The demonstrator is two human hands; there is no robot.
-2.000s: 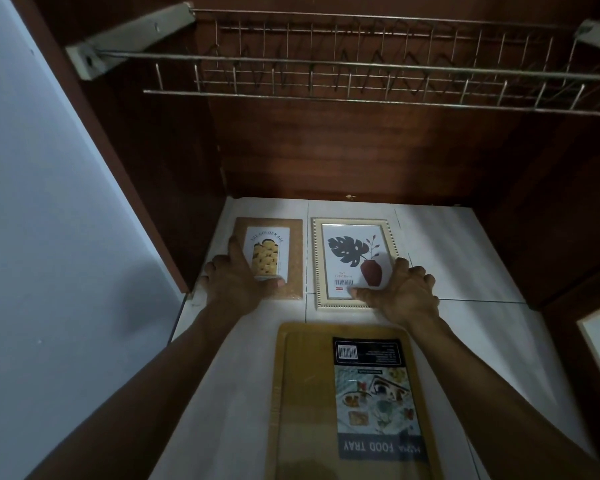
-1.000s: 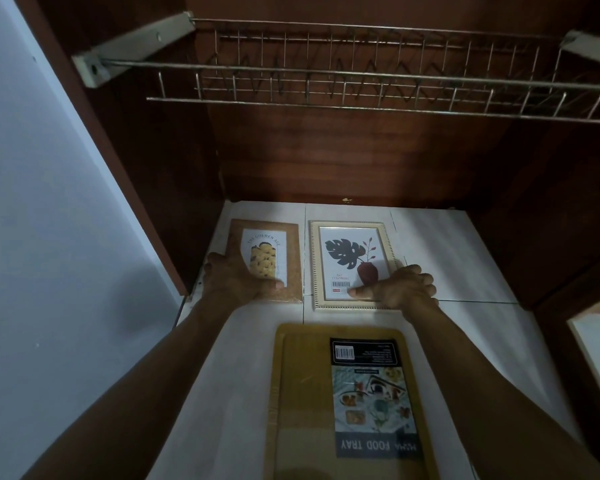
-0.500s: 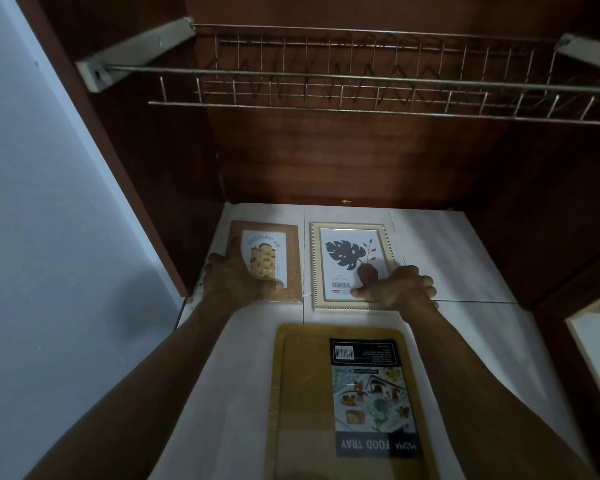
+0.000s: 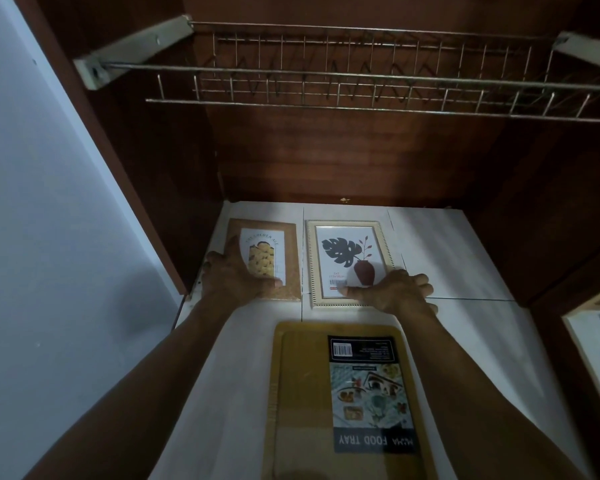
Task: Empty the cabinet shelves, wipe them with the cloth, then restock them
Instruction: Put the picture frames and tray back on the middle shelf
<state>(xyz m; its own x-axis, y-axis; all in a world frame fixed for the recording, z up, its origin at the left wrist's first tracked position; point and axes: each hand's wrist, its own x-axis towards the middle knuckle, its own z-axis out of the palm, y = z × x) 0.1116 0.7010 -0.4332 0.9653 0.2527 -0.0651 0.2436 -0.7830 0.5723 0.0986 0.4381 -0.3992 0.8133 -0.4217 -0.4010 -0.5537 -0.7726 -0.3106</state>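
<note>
Both hands were on the picture frames when I checked the feed. My left hand gripped the brown frame at its near left corner, with the thumb laid across the print and the fingers wrapped over the outer edge. My right hand pinched the cream frame at its near right corner, thumb on the glass and fingers curled at the side. Taking each frame by an outside corner meant the hands did not crowd each other. I judged it a grip for sliding or lifting both at once. Whether that served unloading or restocking I could not tell, and no cloth showed. Both frames lay flat and face up at the back of the tiled shelf, just apart, beneath the wire rack. Their long axes ran front to back, with the prints' tops toward the rear wall. Nearer me, the food tray lay flat along the same line, its label upside down to me.
</note>
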